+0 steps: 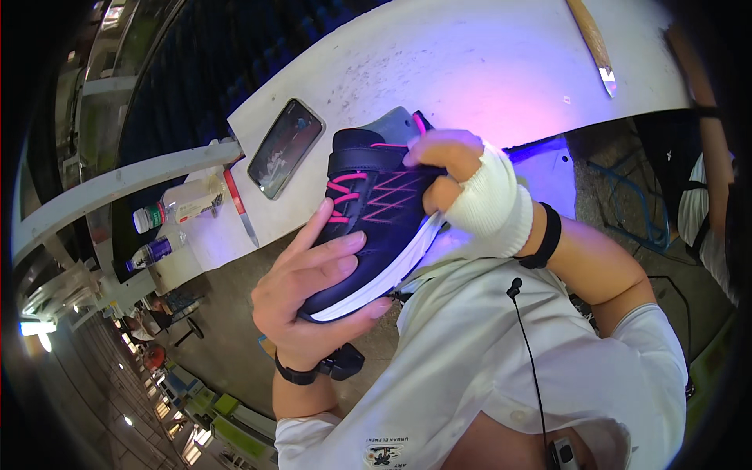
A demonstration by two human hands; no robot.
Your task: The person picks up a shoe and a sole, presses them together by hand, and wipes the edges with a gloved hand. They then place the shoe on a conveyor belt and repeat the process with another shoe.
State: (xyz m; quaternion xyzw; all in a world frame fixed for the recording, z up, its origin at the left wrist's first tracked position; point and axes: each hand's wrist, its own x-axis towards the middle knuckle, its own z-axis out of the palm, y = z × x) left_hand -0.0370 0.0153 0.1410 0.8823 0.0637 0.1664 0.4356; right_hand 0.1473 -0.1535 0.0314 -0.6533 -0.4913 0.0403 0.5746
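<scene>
A dark sneaker point(374, 244) with a white sole, pink laces and pink crossed lines on its side is held up at the table's near edge. My left hand point(313, 283) wraps round the toe end, thumb under the sole and fingers over the upper. At the heel end, my right hand point(470, 184), in a white fingerless glove, has its fingers bent at the collar. A pink lace or cord point(420, 123) shows by those fingertips; the right hand's grip on it is partly hidden. A grey insert point(389, 125) sticks out of the shoe's opening.
On the white table point(470, 70) lie a phone point(287, 149), a red-handled knife point(240, 210) and a wooden-handled blade point(593, 39) at far right. Plastic bottles point(188, 201) lie at the left. Another person's arm point(709, 141) shows at the right edge.
</scene>
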